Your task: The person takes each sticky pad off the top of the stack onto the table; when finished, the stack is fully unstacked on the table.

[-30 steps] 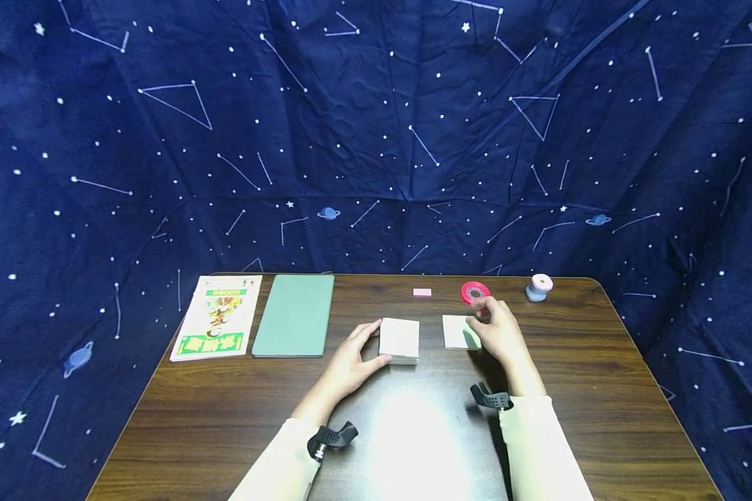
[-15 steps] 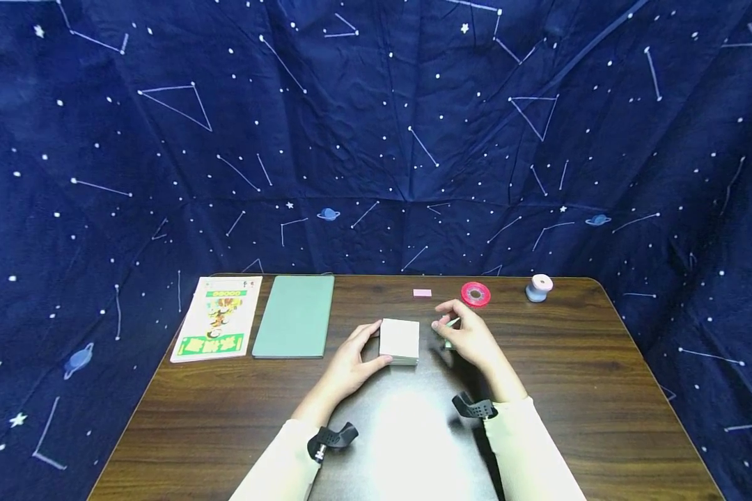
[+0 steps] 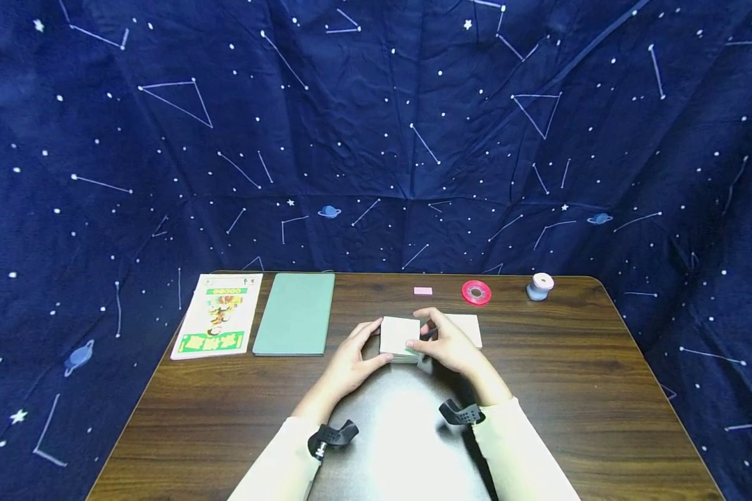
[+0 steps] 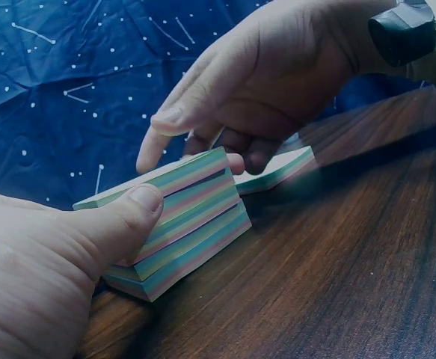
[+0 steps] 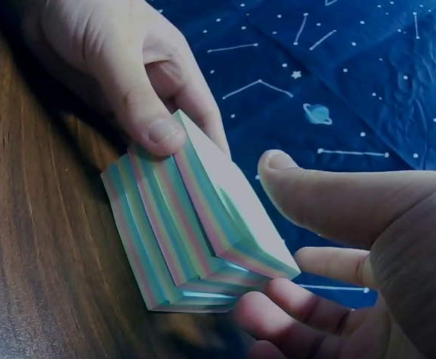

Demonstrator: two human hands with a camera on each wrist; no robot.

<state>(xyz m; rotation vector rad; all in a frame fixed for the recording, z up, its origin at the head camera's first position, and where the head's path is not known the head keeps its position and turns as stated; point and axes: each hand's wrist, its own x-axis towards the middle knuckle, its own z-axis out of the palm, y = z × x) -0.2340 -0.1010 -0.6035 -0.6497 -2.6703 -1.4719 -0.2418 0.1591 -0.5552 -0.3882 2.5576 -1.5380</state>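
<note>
A stack of square sticky note pads (image 3: 399, 335) with pastel-striped edges stands on the table. My left hand (image 3: 346, 367) grips its left side, thumb at the front edge and fingers toward the back. My right hand (image 3: 452, 346) is at the stack's right side. In the right wrist view its fingertips (image 5: 266, 314) meet the pads' edges, while the thumb (image 5: 315, 194) stays raised over the white top. A narrow gap shows under the top pad (image 4: 195, 168) in the left wrist view. Another pad (image 3: 468, 327) lies to the right, partly hidden by my right hand.
Behind the stack lie a small pink block (image 3: 423, 291) and a red ring-shaped roll (image 3: 476, 292). A pale blue and white spool (image 3: 539, 286) stands at the back right. To the left lie a green notebook (image 3: 294, 313) and a printed booklet (image 3: 218, 316). A starry curtain hangs behind.
My right hand has moved left from over the single pad to the stack's right side, leaving that pad on the table. My left hand has kept its place on the stack.
</note>
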